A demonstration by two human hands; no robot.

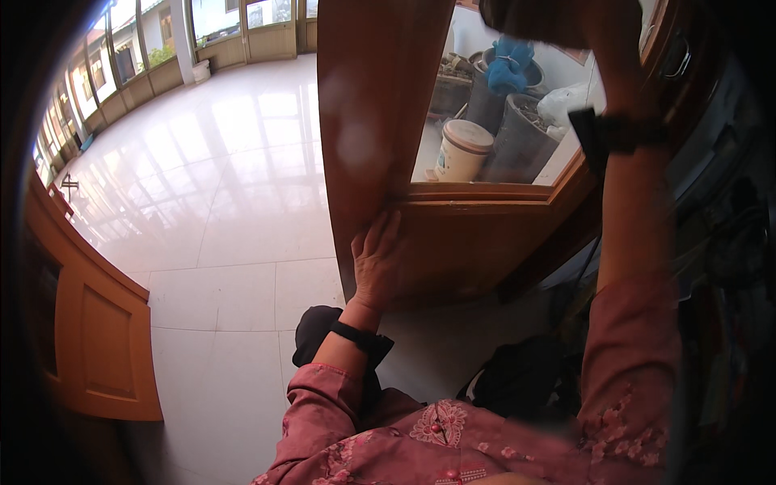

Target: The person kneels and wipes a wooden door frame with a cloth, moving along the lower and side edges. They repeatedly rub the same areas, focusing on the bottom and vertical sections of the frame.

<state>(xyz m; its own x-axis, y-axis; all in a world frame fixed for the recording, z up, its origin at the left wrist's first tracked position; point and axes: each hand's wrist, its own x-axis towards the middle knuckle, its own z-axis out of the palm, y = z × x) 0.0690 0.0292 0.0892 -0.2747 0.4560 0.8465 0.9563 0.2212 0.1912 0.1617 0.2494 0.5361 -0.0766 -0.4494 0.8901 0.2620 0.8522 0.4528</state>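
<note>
A brown wooden door (464, 248) with a glass pane (515, 139) stands before me. My left hand (377, 260) lies flat on the door's wood near the pane's lower left corner, fingers slightly apart and holding nothing. At the upper right, my right hand (615, 79) is raised against the pane. It is in shadow and holds a dark cloth (533, 23), pressed to the upper part of the glass; its fingers are hard to make out. Black bands circle both wrists.
Through the glass show a lidded cream bucket (464, 148), dark tubs (524, 130) and a blue plastic bag (508, 63). An orange-brown door leaf (109, 339) stands at left. Shiny pale floor tiles (242, 212) stretch to a windowed wall. A white bucket (201, 71) stands there.
</note>
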